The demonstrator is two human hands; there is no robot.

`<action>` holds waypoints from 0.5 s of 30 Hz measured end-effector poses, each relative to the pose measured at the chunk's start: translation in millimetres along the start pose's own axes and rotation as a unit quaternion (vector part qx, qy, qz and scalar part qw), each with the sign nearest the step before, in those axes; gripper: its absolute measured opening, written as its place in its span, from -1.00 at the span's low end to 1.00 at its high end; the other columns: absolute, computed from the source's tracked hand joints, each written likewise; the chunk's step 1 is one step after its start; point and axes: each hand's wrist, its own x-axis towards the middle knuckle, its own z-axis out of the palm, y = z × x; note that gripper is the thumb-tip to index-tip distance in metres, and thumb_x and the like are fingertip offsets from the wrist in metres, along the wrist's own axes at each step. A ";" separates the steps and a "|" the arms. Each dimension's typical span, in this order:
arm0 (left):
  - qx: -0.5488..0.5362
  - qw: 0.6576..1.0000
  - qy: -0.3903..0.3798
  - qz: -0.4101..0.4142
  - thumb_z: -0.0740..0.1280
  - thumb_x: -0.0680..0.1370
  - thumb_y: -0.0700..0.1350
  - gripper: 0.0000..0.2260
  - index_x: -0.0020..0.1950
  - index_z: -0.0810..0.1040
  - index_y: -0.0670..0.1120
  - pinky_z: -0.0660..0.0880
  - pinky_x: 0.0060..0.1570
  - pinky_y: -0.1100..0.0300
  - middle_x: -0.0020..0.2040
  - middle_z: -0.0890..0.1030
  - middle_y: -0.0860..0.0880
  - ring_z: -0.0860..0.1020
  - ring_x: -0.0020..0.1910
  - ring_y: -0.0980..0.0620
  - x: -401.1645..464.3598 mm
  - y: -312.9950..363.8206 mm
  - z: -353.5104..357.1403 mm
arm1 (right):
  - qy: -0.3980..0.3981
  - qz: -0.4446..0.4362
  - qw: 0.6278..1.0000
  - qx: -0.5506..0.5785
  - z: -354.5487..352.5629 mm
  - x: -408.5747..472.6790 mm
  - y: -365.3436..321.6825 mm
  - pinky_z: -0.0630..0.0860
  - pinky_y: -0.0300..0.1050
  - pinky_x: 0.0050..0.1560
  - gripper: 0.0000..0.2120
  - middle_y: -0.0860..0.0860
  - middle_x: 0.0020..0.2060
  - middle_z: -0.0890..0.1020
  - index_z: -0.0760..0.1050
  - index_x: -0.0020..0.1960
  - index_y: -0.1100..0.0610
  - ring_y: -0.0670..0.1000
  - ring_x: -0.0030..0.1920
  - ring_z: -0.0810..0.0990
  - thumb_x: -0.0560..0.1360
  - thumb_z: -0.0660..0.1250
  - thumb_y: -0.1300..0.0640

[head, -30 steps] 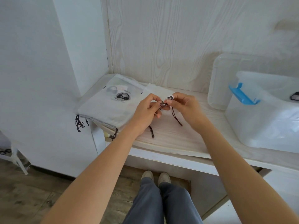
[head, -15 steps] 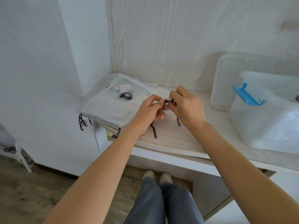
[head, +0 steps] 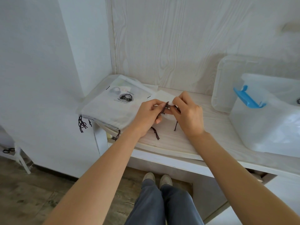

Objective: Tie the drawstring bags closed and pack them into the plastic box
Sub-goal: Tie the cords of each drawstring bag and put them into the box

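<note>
Pinching dark drawstring point(head: 167, 106), left hand point(head: 146, 116), right hand point(head: 188, 114), plastic box point(head: 266, 120) contents unclear.

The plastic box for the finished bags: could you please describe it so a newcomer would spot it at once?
Look along the pale wooden shelf to its right end. The plastic box stands there, translucent white, in front of a clear lid leaning on the wall. Its bright blue latch sets it apart.

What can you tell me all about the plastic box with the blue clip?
The box is see-through, milky plastic with rounded corners. A blue clip sits on its near left rim. It stands open on the shelf, to the right of both hands, which do not touch it. Its clear lid leans against the wall behind.
</note>
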 end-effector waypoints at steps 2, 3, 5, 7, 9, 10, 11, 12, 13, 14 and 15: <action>-0.001 1.000 0.009 -0.009 0.18 0.62 -0.20 -0.84 -0.08 0.51 -0.21 0.28 -0.51 0.40 -0.23 0.68 -0.06 0.29 -0.61 0.18 0.5 -0.9 1.0 | -0.001 0.003 1.000 0.009 0.3 -1.6 1.5 0.29 -0.23 -0.64 -0.87 0.07 -0.34 0.50 0.46 -0.31 0.23 0.01 -0.53 0.41 0.41 0.31 0.23; 0.001 1.000 0.019 -0.014 0.17 0.62 -0.19 -0.84 -0.08 0.50 -0.21 0.28 -0.51 0.39 -0.19 0.68 -0.09 0.29 -0.62 0.17 1.0 -1.3 1.4 | -0.005 0.004 1.000 0.013 0.7 -2.3 2.2 0.30 -0.22 -0.63 -0.87 0.07 -0.33 0.51 0.47 -0.30 0.23 0.02 -0.53 0.42 0.41 0.32 0.23; 0.008 0.998 0.053 -0.020 0.16 0.62 -0.18 -0.84 -0.06 0.47 -0.22 0.28 -0.51 0.37 -0.18 0.68 -0.11 0.30 -0.62 0.17 2.1 -2.3 1.3 | -0.015 0.012 1.000 0.020 2.1 -3.3 3.3 0.33 -0.19 -0.62 -0.85 0.06 -0.32 0.53 0.48 -0.29 0.22 0.01 -0.52 0.43 0.42 0.33 0.19; 0.006 0.997 0.072 -0.019 0.15 0.62 -0.18 -0.85 -0.04 0.46 -0.22 0.29 -0.52 0.37 -0.22 0.67 -0.05 0.30 -0.61 0.17 3.1 -3.7 1.4 | -0.025 0.033 0.999 0.033 4.1 -4.3 5.0 0.38 -0.13 -0.59 -0.85 0.05 -0.29 0.55 0.49 -0.26 0.22 0.01 -0.50 0.43 0.43 0.29 0.16; -0.001 0.997 0.076 -0.016 0.16 0.62 -0.19 -0.86 -0.05 0.46 -0.20 0.28 -0.52 0.39 -0.33 0.65 0.08 0.30 -0.60 0.18 3.3 -4.4 1.7 | -0.035 0.052 0.997 0.044 5.3 -5.9 6.2 0.44 -0.07 -0.56 -0.90 0.03 -0.25 0.58 0.51 -0.23 0.22 0.01 -0.48 0.45 0.42 0.30 0.20; -0.002 0.997 0.081 -0.015 0.16 0.62 -0.19 -0.87 -0.06 0.46 -0.19 0.28 -0.52 0.39 -0.39 0.62 0.11 0.30 -0.59 0.19 3.5 -5.0 2.0 | -0.039 0.060 0.996 0.049 4.9 -6.5 6.4 0.45 -0.05 -0.54 -0.94 0.03 -0.24 0.59 0.52 -0.22 0.22 0.01 -0.47 0.46 0.41 0.33 0.23; 0.002 0.996 0.089 -0.014 0.17 0.62 -0.19 -0.87 -0.06 0.47 -0.19 0.28 -0.51 0.38 -0.41 0.59 0.11 0.31 -0.58 0.19 4.0 -5.9 2.1 | -0.041 0.069 0.995 0.054 4.4 -6.9 6.4 0.47 -0.05 -0.52 -0.97 0.02 -0.23 0.60 0.53 -0.21 0.21 0.02 -0.47 0.47 0.39 0.35 0.25; 0.009 0.995 0.100 -0.012 0.17 0.62 -0.18 -0.87 -0.04 0.48 -0.19 0.29 -0.49 0.38 -0.39 0.55 0.10 0.33 -0.57 0.20 4.9 -7.2 1.7 | -0.041 0.078 0.994 0.061 3.5 -7.0 6.2 0.47 -0.05 -0.51 -0.98 0.02 -0.22 0.61 0.53 -0.20 0.21 0.01 -0.47 0.48 0.39 0.37 0.25; 0.020 0.994 0.110 -0.009 0.18 0.61 -0.17 -0.86 -0.02 0.49 -0.20 0.29 -0.48 0.39 -0.36 0.53 0.08 0.35 -0.55 0.20 5.6 -8.2 1.2 | -0.041 0.086 0.993 0.068 2.4 -6.8 5.9 0.48 -0.06 -0.50 -0.97 0.02 -0.22 0.61 0.54 -0.19 0.21 0.01 -0.47 0.49 0.39 0.38 0.25; 0.030 0.992 0.119 -0.006 0.18 0.61 -0.17 -0.85 0.00 0.49 -0.21 0.30 -0.46 0.41 -0.34 0.51 0.05 0.37 -0.53 0.20 6.1 -9.0 0.5 | -0.041 0.093 0.992 0.073 1.5 -6.7 5.9 0.49 -0.06 -0.48 -0.96 0.03 -0.23 0.61 0.54 -0.19 0.22 0.00 -0.47 0.50 0.39 0.38 0.25; 0.037 0.991 0.128 -0.002 0.17 0.61 -0.17 -0.84 0.01 0.50 -0.21 0.30 -0.46 0.42 -0.32 0.51 0.03 0.39 -0.52 0.22 6.5 -9.5 0.2 | -0.043 0.102 0.991 0.077 0.9 -6.9 6.3 0.50 -0.05 -0.47 -0.95 0.04 -0.23 0.62 0.54 -0.19 0.22 0.00 -0.46 0.50 0.39 0.38 0.24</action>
